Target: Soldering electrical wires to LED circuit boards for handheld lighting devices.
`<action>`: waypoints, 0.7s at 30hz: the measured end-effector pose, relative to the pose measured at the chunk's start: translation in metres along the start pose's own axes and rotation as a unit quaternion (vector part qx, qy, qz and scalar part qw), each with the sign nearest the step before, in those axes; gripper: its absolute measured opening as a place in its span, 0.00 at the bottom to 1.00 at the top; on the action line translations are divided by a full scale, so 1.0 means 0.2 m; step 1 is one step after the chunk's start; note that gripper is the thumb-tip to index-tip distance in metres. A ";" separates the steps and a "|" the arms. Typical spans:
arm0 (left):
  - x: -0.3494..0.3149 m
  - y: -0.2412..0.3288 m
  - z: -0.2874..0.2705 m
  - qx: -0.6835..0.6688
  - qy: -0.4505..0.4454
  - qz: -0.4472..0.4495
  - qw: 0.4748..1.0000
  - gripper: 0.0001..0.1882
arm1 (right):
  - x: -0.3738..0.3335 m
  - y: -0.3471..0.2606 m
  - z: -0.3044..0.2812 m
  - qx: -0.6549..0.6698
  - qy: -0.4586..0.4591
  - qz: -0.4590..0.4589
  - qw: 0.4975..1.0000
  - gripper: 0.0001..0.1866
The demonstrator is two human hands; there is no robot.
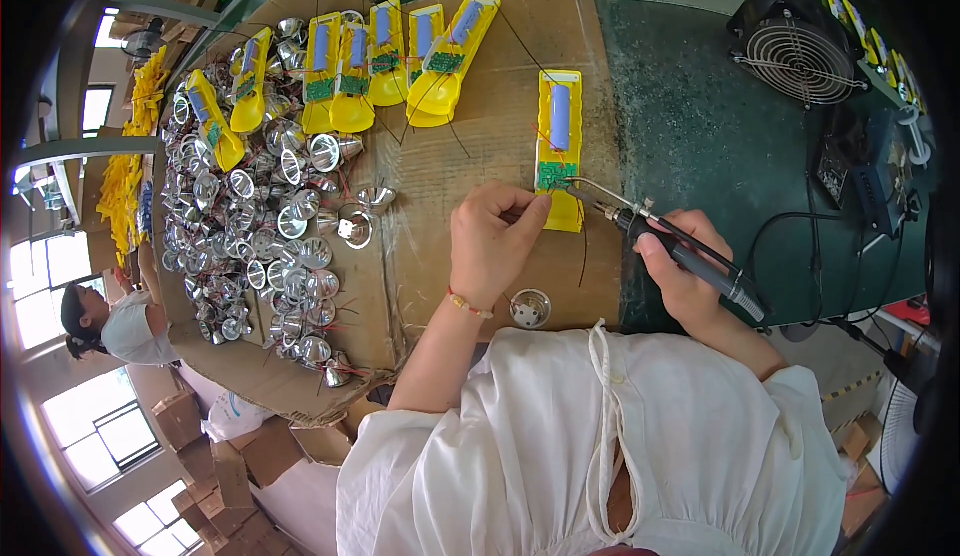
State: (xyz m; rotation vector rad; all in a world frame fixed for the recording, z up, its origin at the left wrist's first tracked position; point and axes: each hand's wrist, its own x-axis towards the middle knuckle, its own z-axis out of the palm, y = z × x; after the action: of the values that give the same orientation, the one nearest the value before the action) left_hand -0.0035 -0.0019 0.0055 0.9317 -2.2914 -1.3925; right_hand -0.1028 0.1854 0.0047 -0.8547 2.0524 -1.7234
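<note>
A yellow plastic housing (567,218) lies upright in front of me on the cardboard, with a blue-purple cylindrical battery (560,121) and a small green circuit board (551,172) in it. In my right hand (685,261) is a soldering iron (708,264) with a thin metal feed tube alongside; its tip meets the lower edge of the board. My left hand (495,241) pinches at the board's lower left, close to the tip. What its fingertips hold is too small to make out. A silver reflector cup (530,308) rests just below my left hand.
Many silver reflector cups (240,246) are heaped at the left. Several filled yellow housings (350,106) lie along the top of the cardboard (450,186). A black fan (795,56) and a blue box-shaped unit (880,176) with cables stand at right. Another person (125,326) is at far left.
</note>
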 end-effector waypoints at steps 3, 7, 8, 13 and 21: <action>0.00 0.00 0.00 0.001 0.000 -0.010 1.000 0.07 | -0.01 0.01 0.00 -0.014 -0.005 -0.024 1.000 0.07; 0.01 0.00 0.00 0.004 0.000 -0.001 1.000 0.07 | -0.02 0.02 0.00 0.046 0.039 -0.003 0.998 0.07; 0.01 0.01 0.00 0.004 0.001 -0.002 1.000 0.07 | -0.02 0.03 -0.01 0.049 0.044 -0.008 0.998 0.07; 0.01 0.00 0.00 0.007 -0.004 -0.013 1.000 0.08 | -0.02 0.04 -0.01 0.040 0.037 -0.001 0.998 0.08; 0.01 0.00 0.00 0.021 0.003 0.001 1.000 0.08 | -0.01 0.04 0.01 0.078 0.040 0.000 0.996 0.08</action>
State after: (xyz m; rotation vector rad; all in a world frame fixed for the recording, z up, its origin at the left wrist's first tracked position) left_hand -0.0052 -0.0025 0.0053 0.9461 -2.3240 -1.3436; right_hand -0.1030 0.1856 -0.0042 -0.7490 1.9346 -1.9170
